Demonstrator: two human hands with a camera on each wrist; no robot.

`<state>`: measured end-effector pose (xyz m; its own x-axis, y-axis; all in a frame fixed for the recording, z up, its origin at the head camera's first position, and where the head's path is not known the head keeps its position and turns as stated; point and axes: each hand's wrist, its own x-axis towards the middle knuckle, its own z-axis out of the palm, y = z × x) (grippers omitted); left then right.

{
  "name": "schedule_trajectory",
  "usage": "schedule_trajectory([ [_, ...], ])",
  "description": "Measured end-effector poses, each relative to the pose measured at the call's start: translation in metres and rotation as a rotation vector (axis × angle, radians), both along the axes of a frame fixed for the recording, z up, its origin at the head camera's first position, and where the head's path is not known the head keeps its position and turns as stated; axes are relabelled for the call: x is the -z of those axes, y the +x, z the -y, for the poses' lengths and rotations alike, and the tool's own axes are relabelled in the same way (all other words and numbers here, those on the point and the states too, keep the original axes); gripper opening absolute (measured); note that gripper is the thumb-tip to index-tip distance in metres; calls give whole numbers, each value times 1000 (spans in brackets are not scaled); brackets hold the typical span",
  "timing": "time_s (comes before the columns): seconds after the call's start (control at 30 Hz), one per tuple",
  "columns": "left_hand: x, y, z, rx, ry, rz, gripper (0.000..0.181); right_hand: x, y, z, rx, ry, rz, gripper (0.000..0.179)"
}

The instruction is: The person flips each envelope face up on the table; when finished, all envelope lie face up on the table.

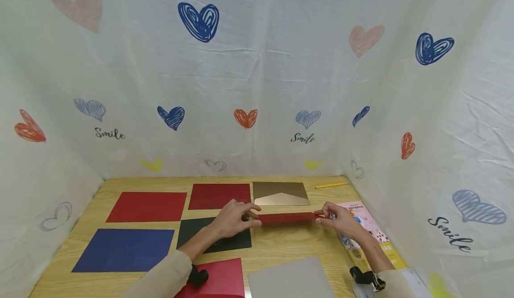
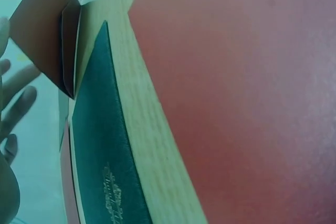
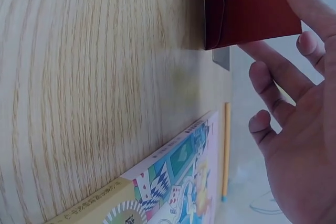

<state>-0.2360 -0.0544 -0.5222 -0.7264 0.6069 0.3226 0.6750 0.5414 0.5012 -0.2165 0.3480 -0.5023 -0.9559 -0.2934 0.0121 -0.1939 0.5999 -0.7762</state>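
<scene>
Both hands hold a dark red envelope (image 1: 287, 218) just above the table, seen almost edge-on from the head. My left hand (image 1: 233, 221) pinches its left end between thumb and fingers, over a dark green envelope (image 1: 237, 241). The right hand (image 1: 341, 220) pinches the other end. From the right wrist, the thumb lies on one face of the red envelope (image 3: 257, 9), while the other fingers of the hand (image 3: 299, 124) are loosely bent. In the left wrist view, the held envelope (image 2: 42, 24) looks brownish and tilted, beyond the dark green envelope (image 2: 100, 124).
Flat on the table (image 1: 209, 218) lie a bright red (image 1: 146, 206), a deep red (image 1: 218, 194), a brown flapped (image 1: 279, 190), a blue (image 1: 124, 250), a pinkish-red (image 1: 225, 273) and a grey envelope (image 1: 291, 280). A colourful book (image 1: 377, 231) and a yellow pencil (image 1: 331, 185) lie at right.
</scene>
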Motion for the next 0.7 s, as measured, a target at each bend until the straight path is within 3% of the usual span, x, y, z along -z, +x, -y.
schedule_trajectory([
  [0.2, -5, -2, -3, -55, 95, -106, 35, 0, -2, 5, 39, -32, -33, 41],
  [0.33, -5, -2, -6, -79, 148, -193, 24, -1, -3, 8, 87, -41, -115, 37],
  [0.5, -6, -4, -8, -64, 203, -304, 17, -5, -3, 11, 163, -11, -211, 27],
  [0.7, -7, -8, -9, -26, 237, -371, 17, -6, -4, 10, 209, 10, -242, 17],
])
